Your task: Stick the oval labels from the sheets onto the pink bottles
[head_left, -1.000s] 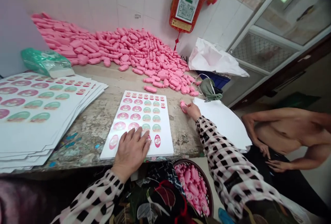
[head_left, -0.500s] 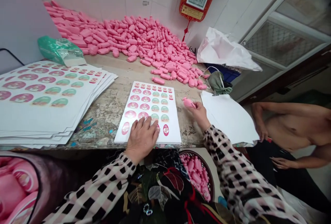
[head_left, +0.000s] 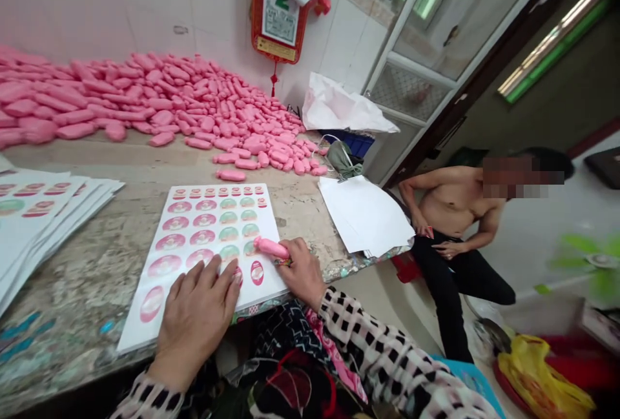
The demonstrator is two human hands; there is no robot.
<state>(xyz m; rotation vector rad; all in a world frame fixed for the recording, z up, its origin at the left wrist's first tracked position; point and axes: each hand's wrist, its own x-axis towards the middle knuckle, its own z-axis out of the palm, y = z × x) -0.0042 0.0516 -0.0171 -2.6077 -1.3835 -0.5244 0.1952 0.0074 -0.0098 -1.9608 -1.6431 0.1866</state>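
Observation:
A stack of sticker sheets (head_left: 167,270) with pink and green oval labels lies at the table's front edge. My left hand (head_left: 196,319) rests flat on its lower part, fingers spread, covering some labels. My right hand (head_left: 303,270) grips a small pink bottle-shaped piece (head_left: 272,248) at one end, over the right side of the sheet. Behind the sheets, a large heap of similar pink pieces (head_left: 194,99) runs along the wall, with one loose pink piece (head_left: 231,175) in front of it.
More label sheets (head_left: 53,212) lie at left. Blank white paper (head_left: 365,212), a green cloth pouch (head_left: 343,159) and a blue box (head_left: 356,143) stand right. A seated person (head_left: 450,206) is beyond the table's right end. A calendar (head_left: 279,15) hangs on the wall.
The view has turned right and closer. My right hand has brought the pink piece leftward, from beside the sheet to over its right edge. My left hand stays flat on the sheet.

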